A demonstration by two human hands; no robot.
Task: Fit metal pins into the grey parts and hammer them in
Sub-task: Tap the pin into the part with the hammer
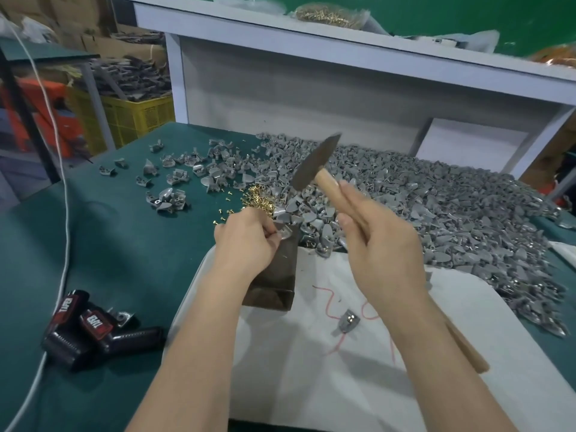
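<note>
Blurred hammer [314, 165], wooden handle in right hand [383, 254] grip, left hand [246, 241] pinching grey part [284, 235] on dark block [277, 275]

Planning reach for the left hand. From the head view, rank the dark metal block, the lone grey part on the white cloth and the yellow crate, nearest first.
1. Dark metal block, under the left hand.
2. Lone grey part, on the white cloth, rightward.
3. Yellow crate, beyond the table, far left.

Head-worn view, facing forward and down, close over the bench [124, 244] (wide-angle)
</note>
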